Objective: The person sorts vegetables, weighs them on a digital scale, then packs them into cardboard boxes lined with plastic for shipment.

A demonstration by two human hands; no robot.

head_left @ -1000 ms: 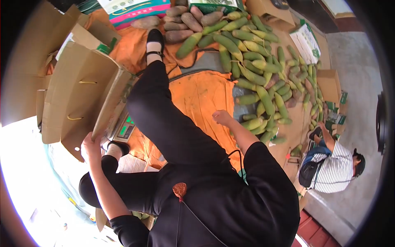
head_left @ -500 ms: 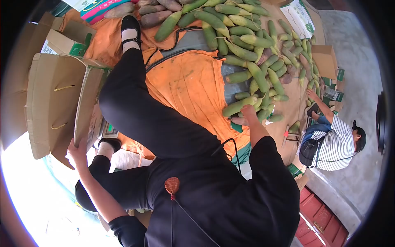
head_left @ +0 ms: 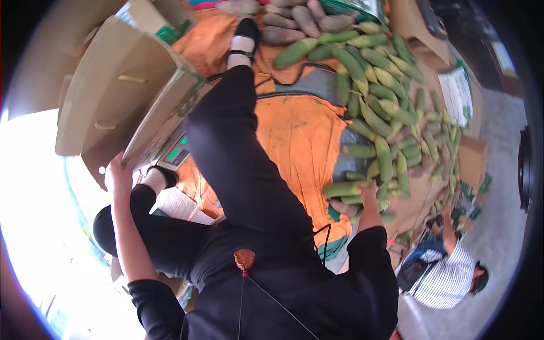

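Note:
My left hand (head_left: 119, 177) is closed on the lower edge of an open cardboard box (head_left: 141, 62), which stands tilted at my left with yellow rope handles showing inside. My right hand (head_left: 369, 194) is at the right end of a long green radish (head_left: 343, 189), with fingers closed around that end. The radish lies at the near edge of a large heap of green radishes (head_left: 378, 116). Part of my right hand's fingers is hidden behind the hand itself.
An orange cloth (head_left: 297, 141) lies under my leg, beside the heap. Purplish radishes (head_left: 283, 31) lie beyond my foot. A scale (head_left: 174, 154) sits near the box. On the right, a person in a striped shirt (head_left: 445, 272) crouches by cardboard boxes (head_left: 472, 158).
The whole view has turned, shifting the heap and the other person down and right. My left hand stays on the box edge, and my right hand stays at the same radish.

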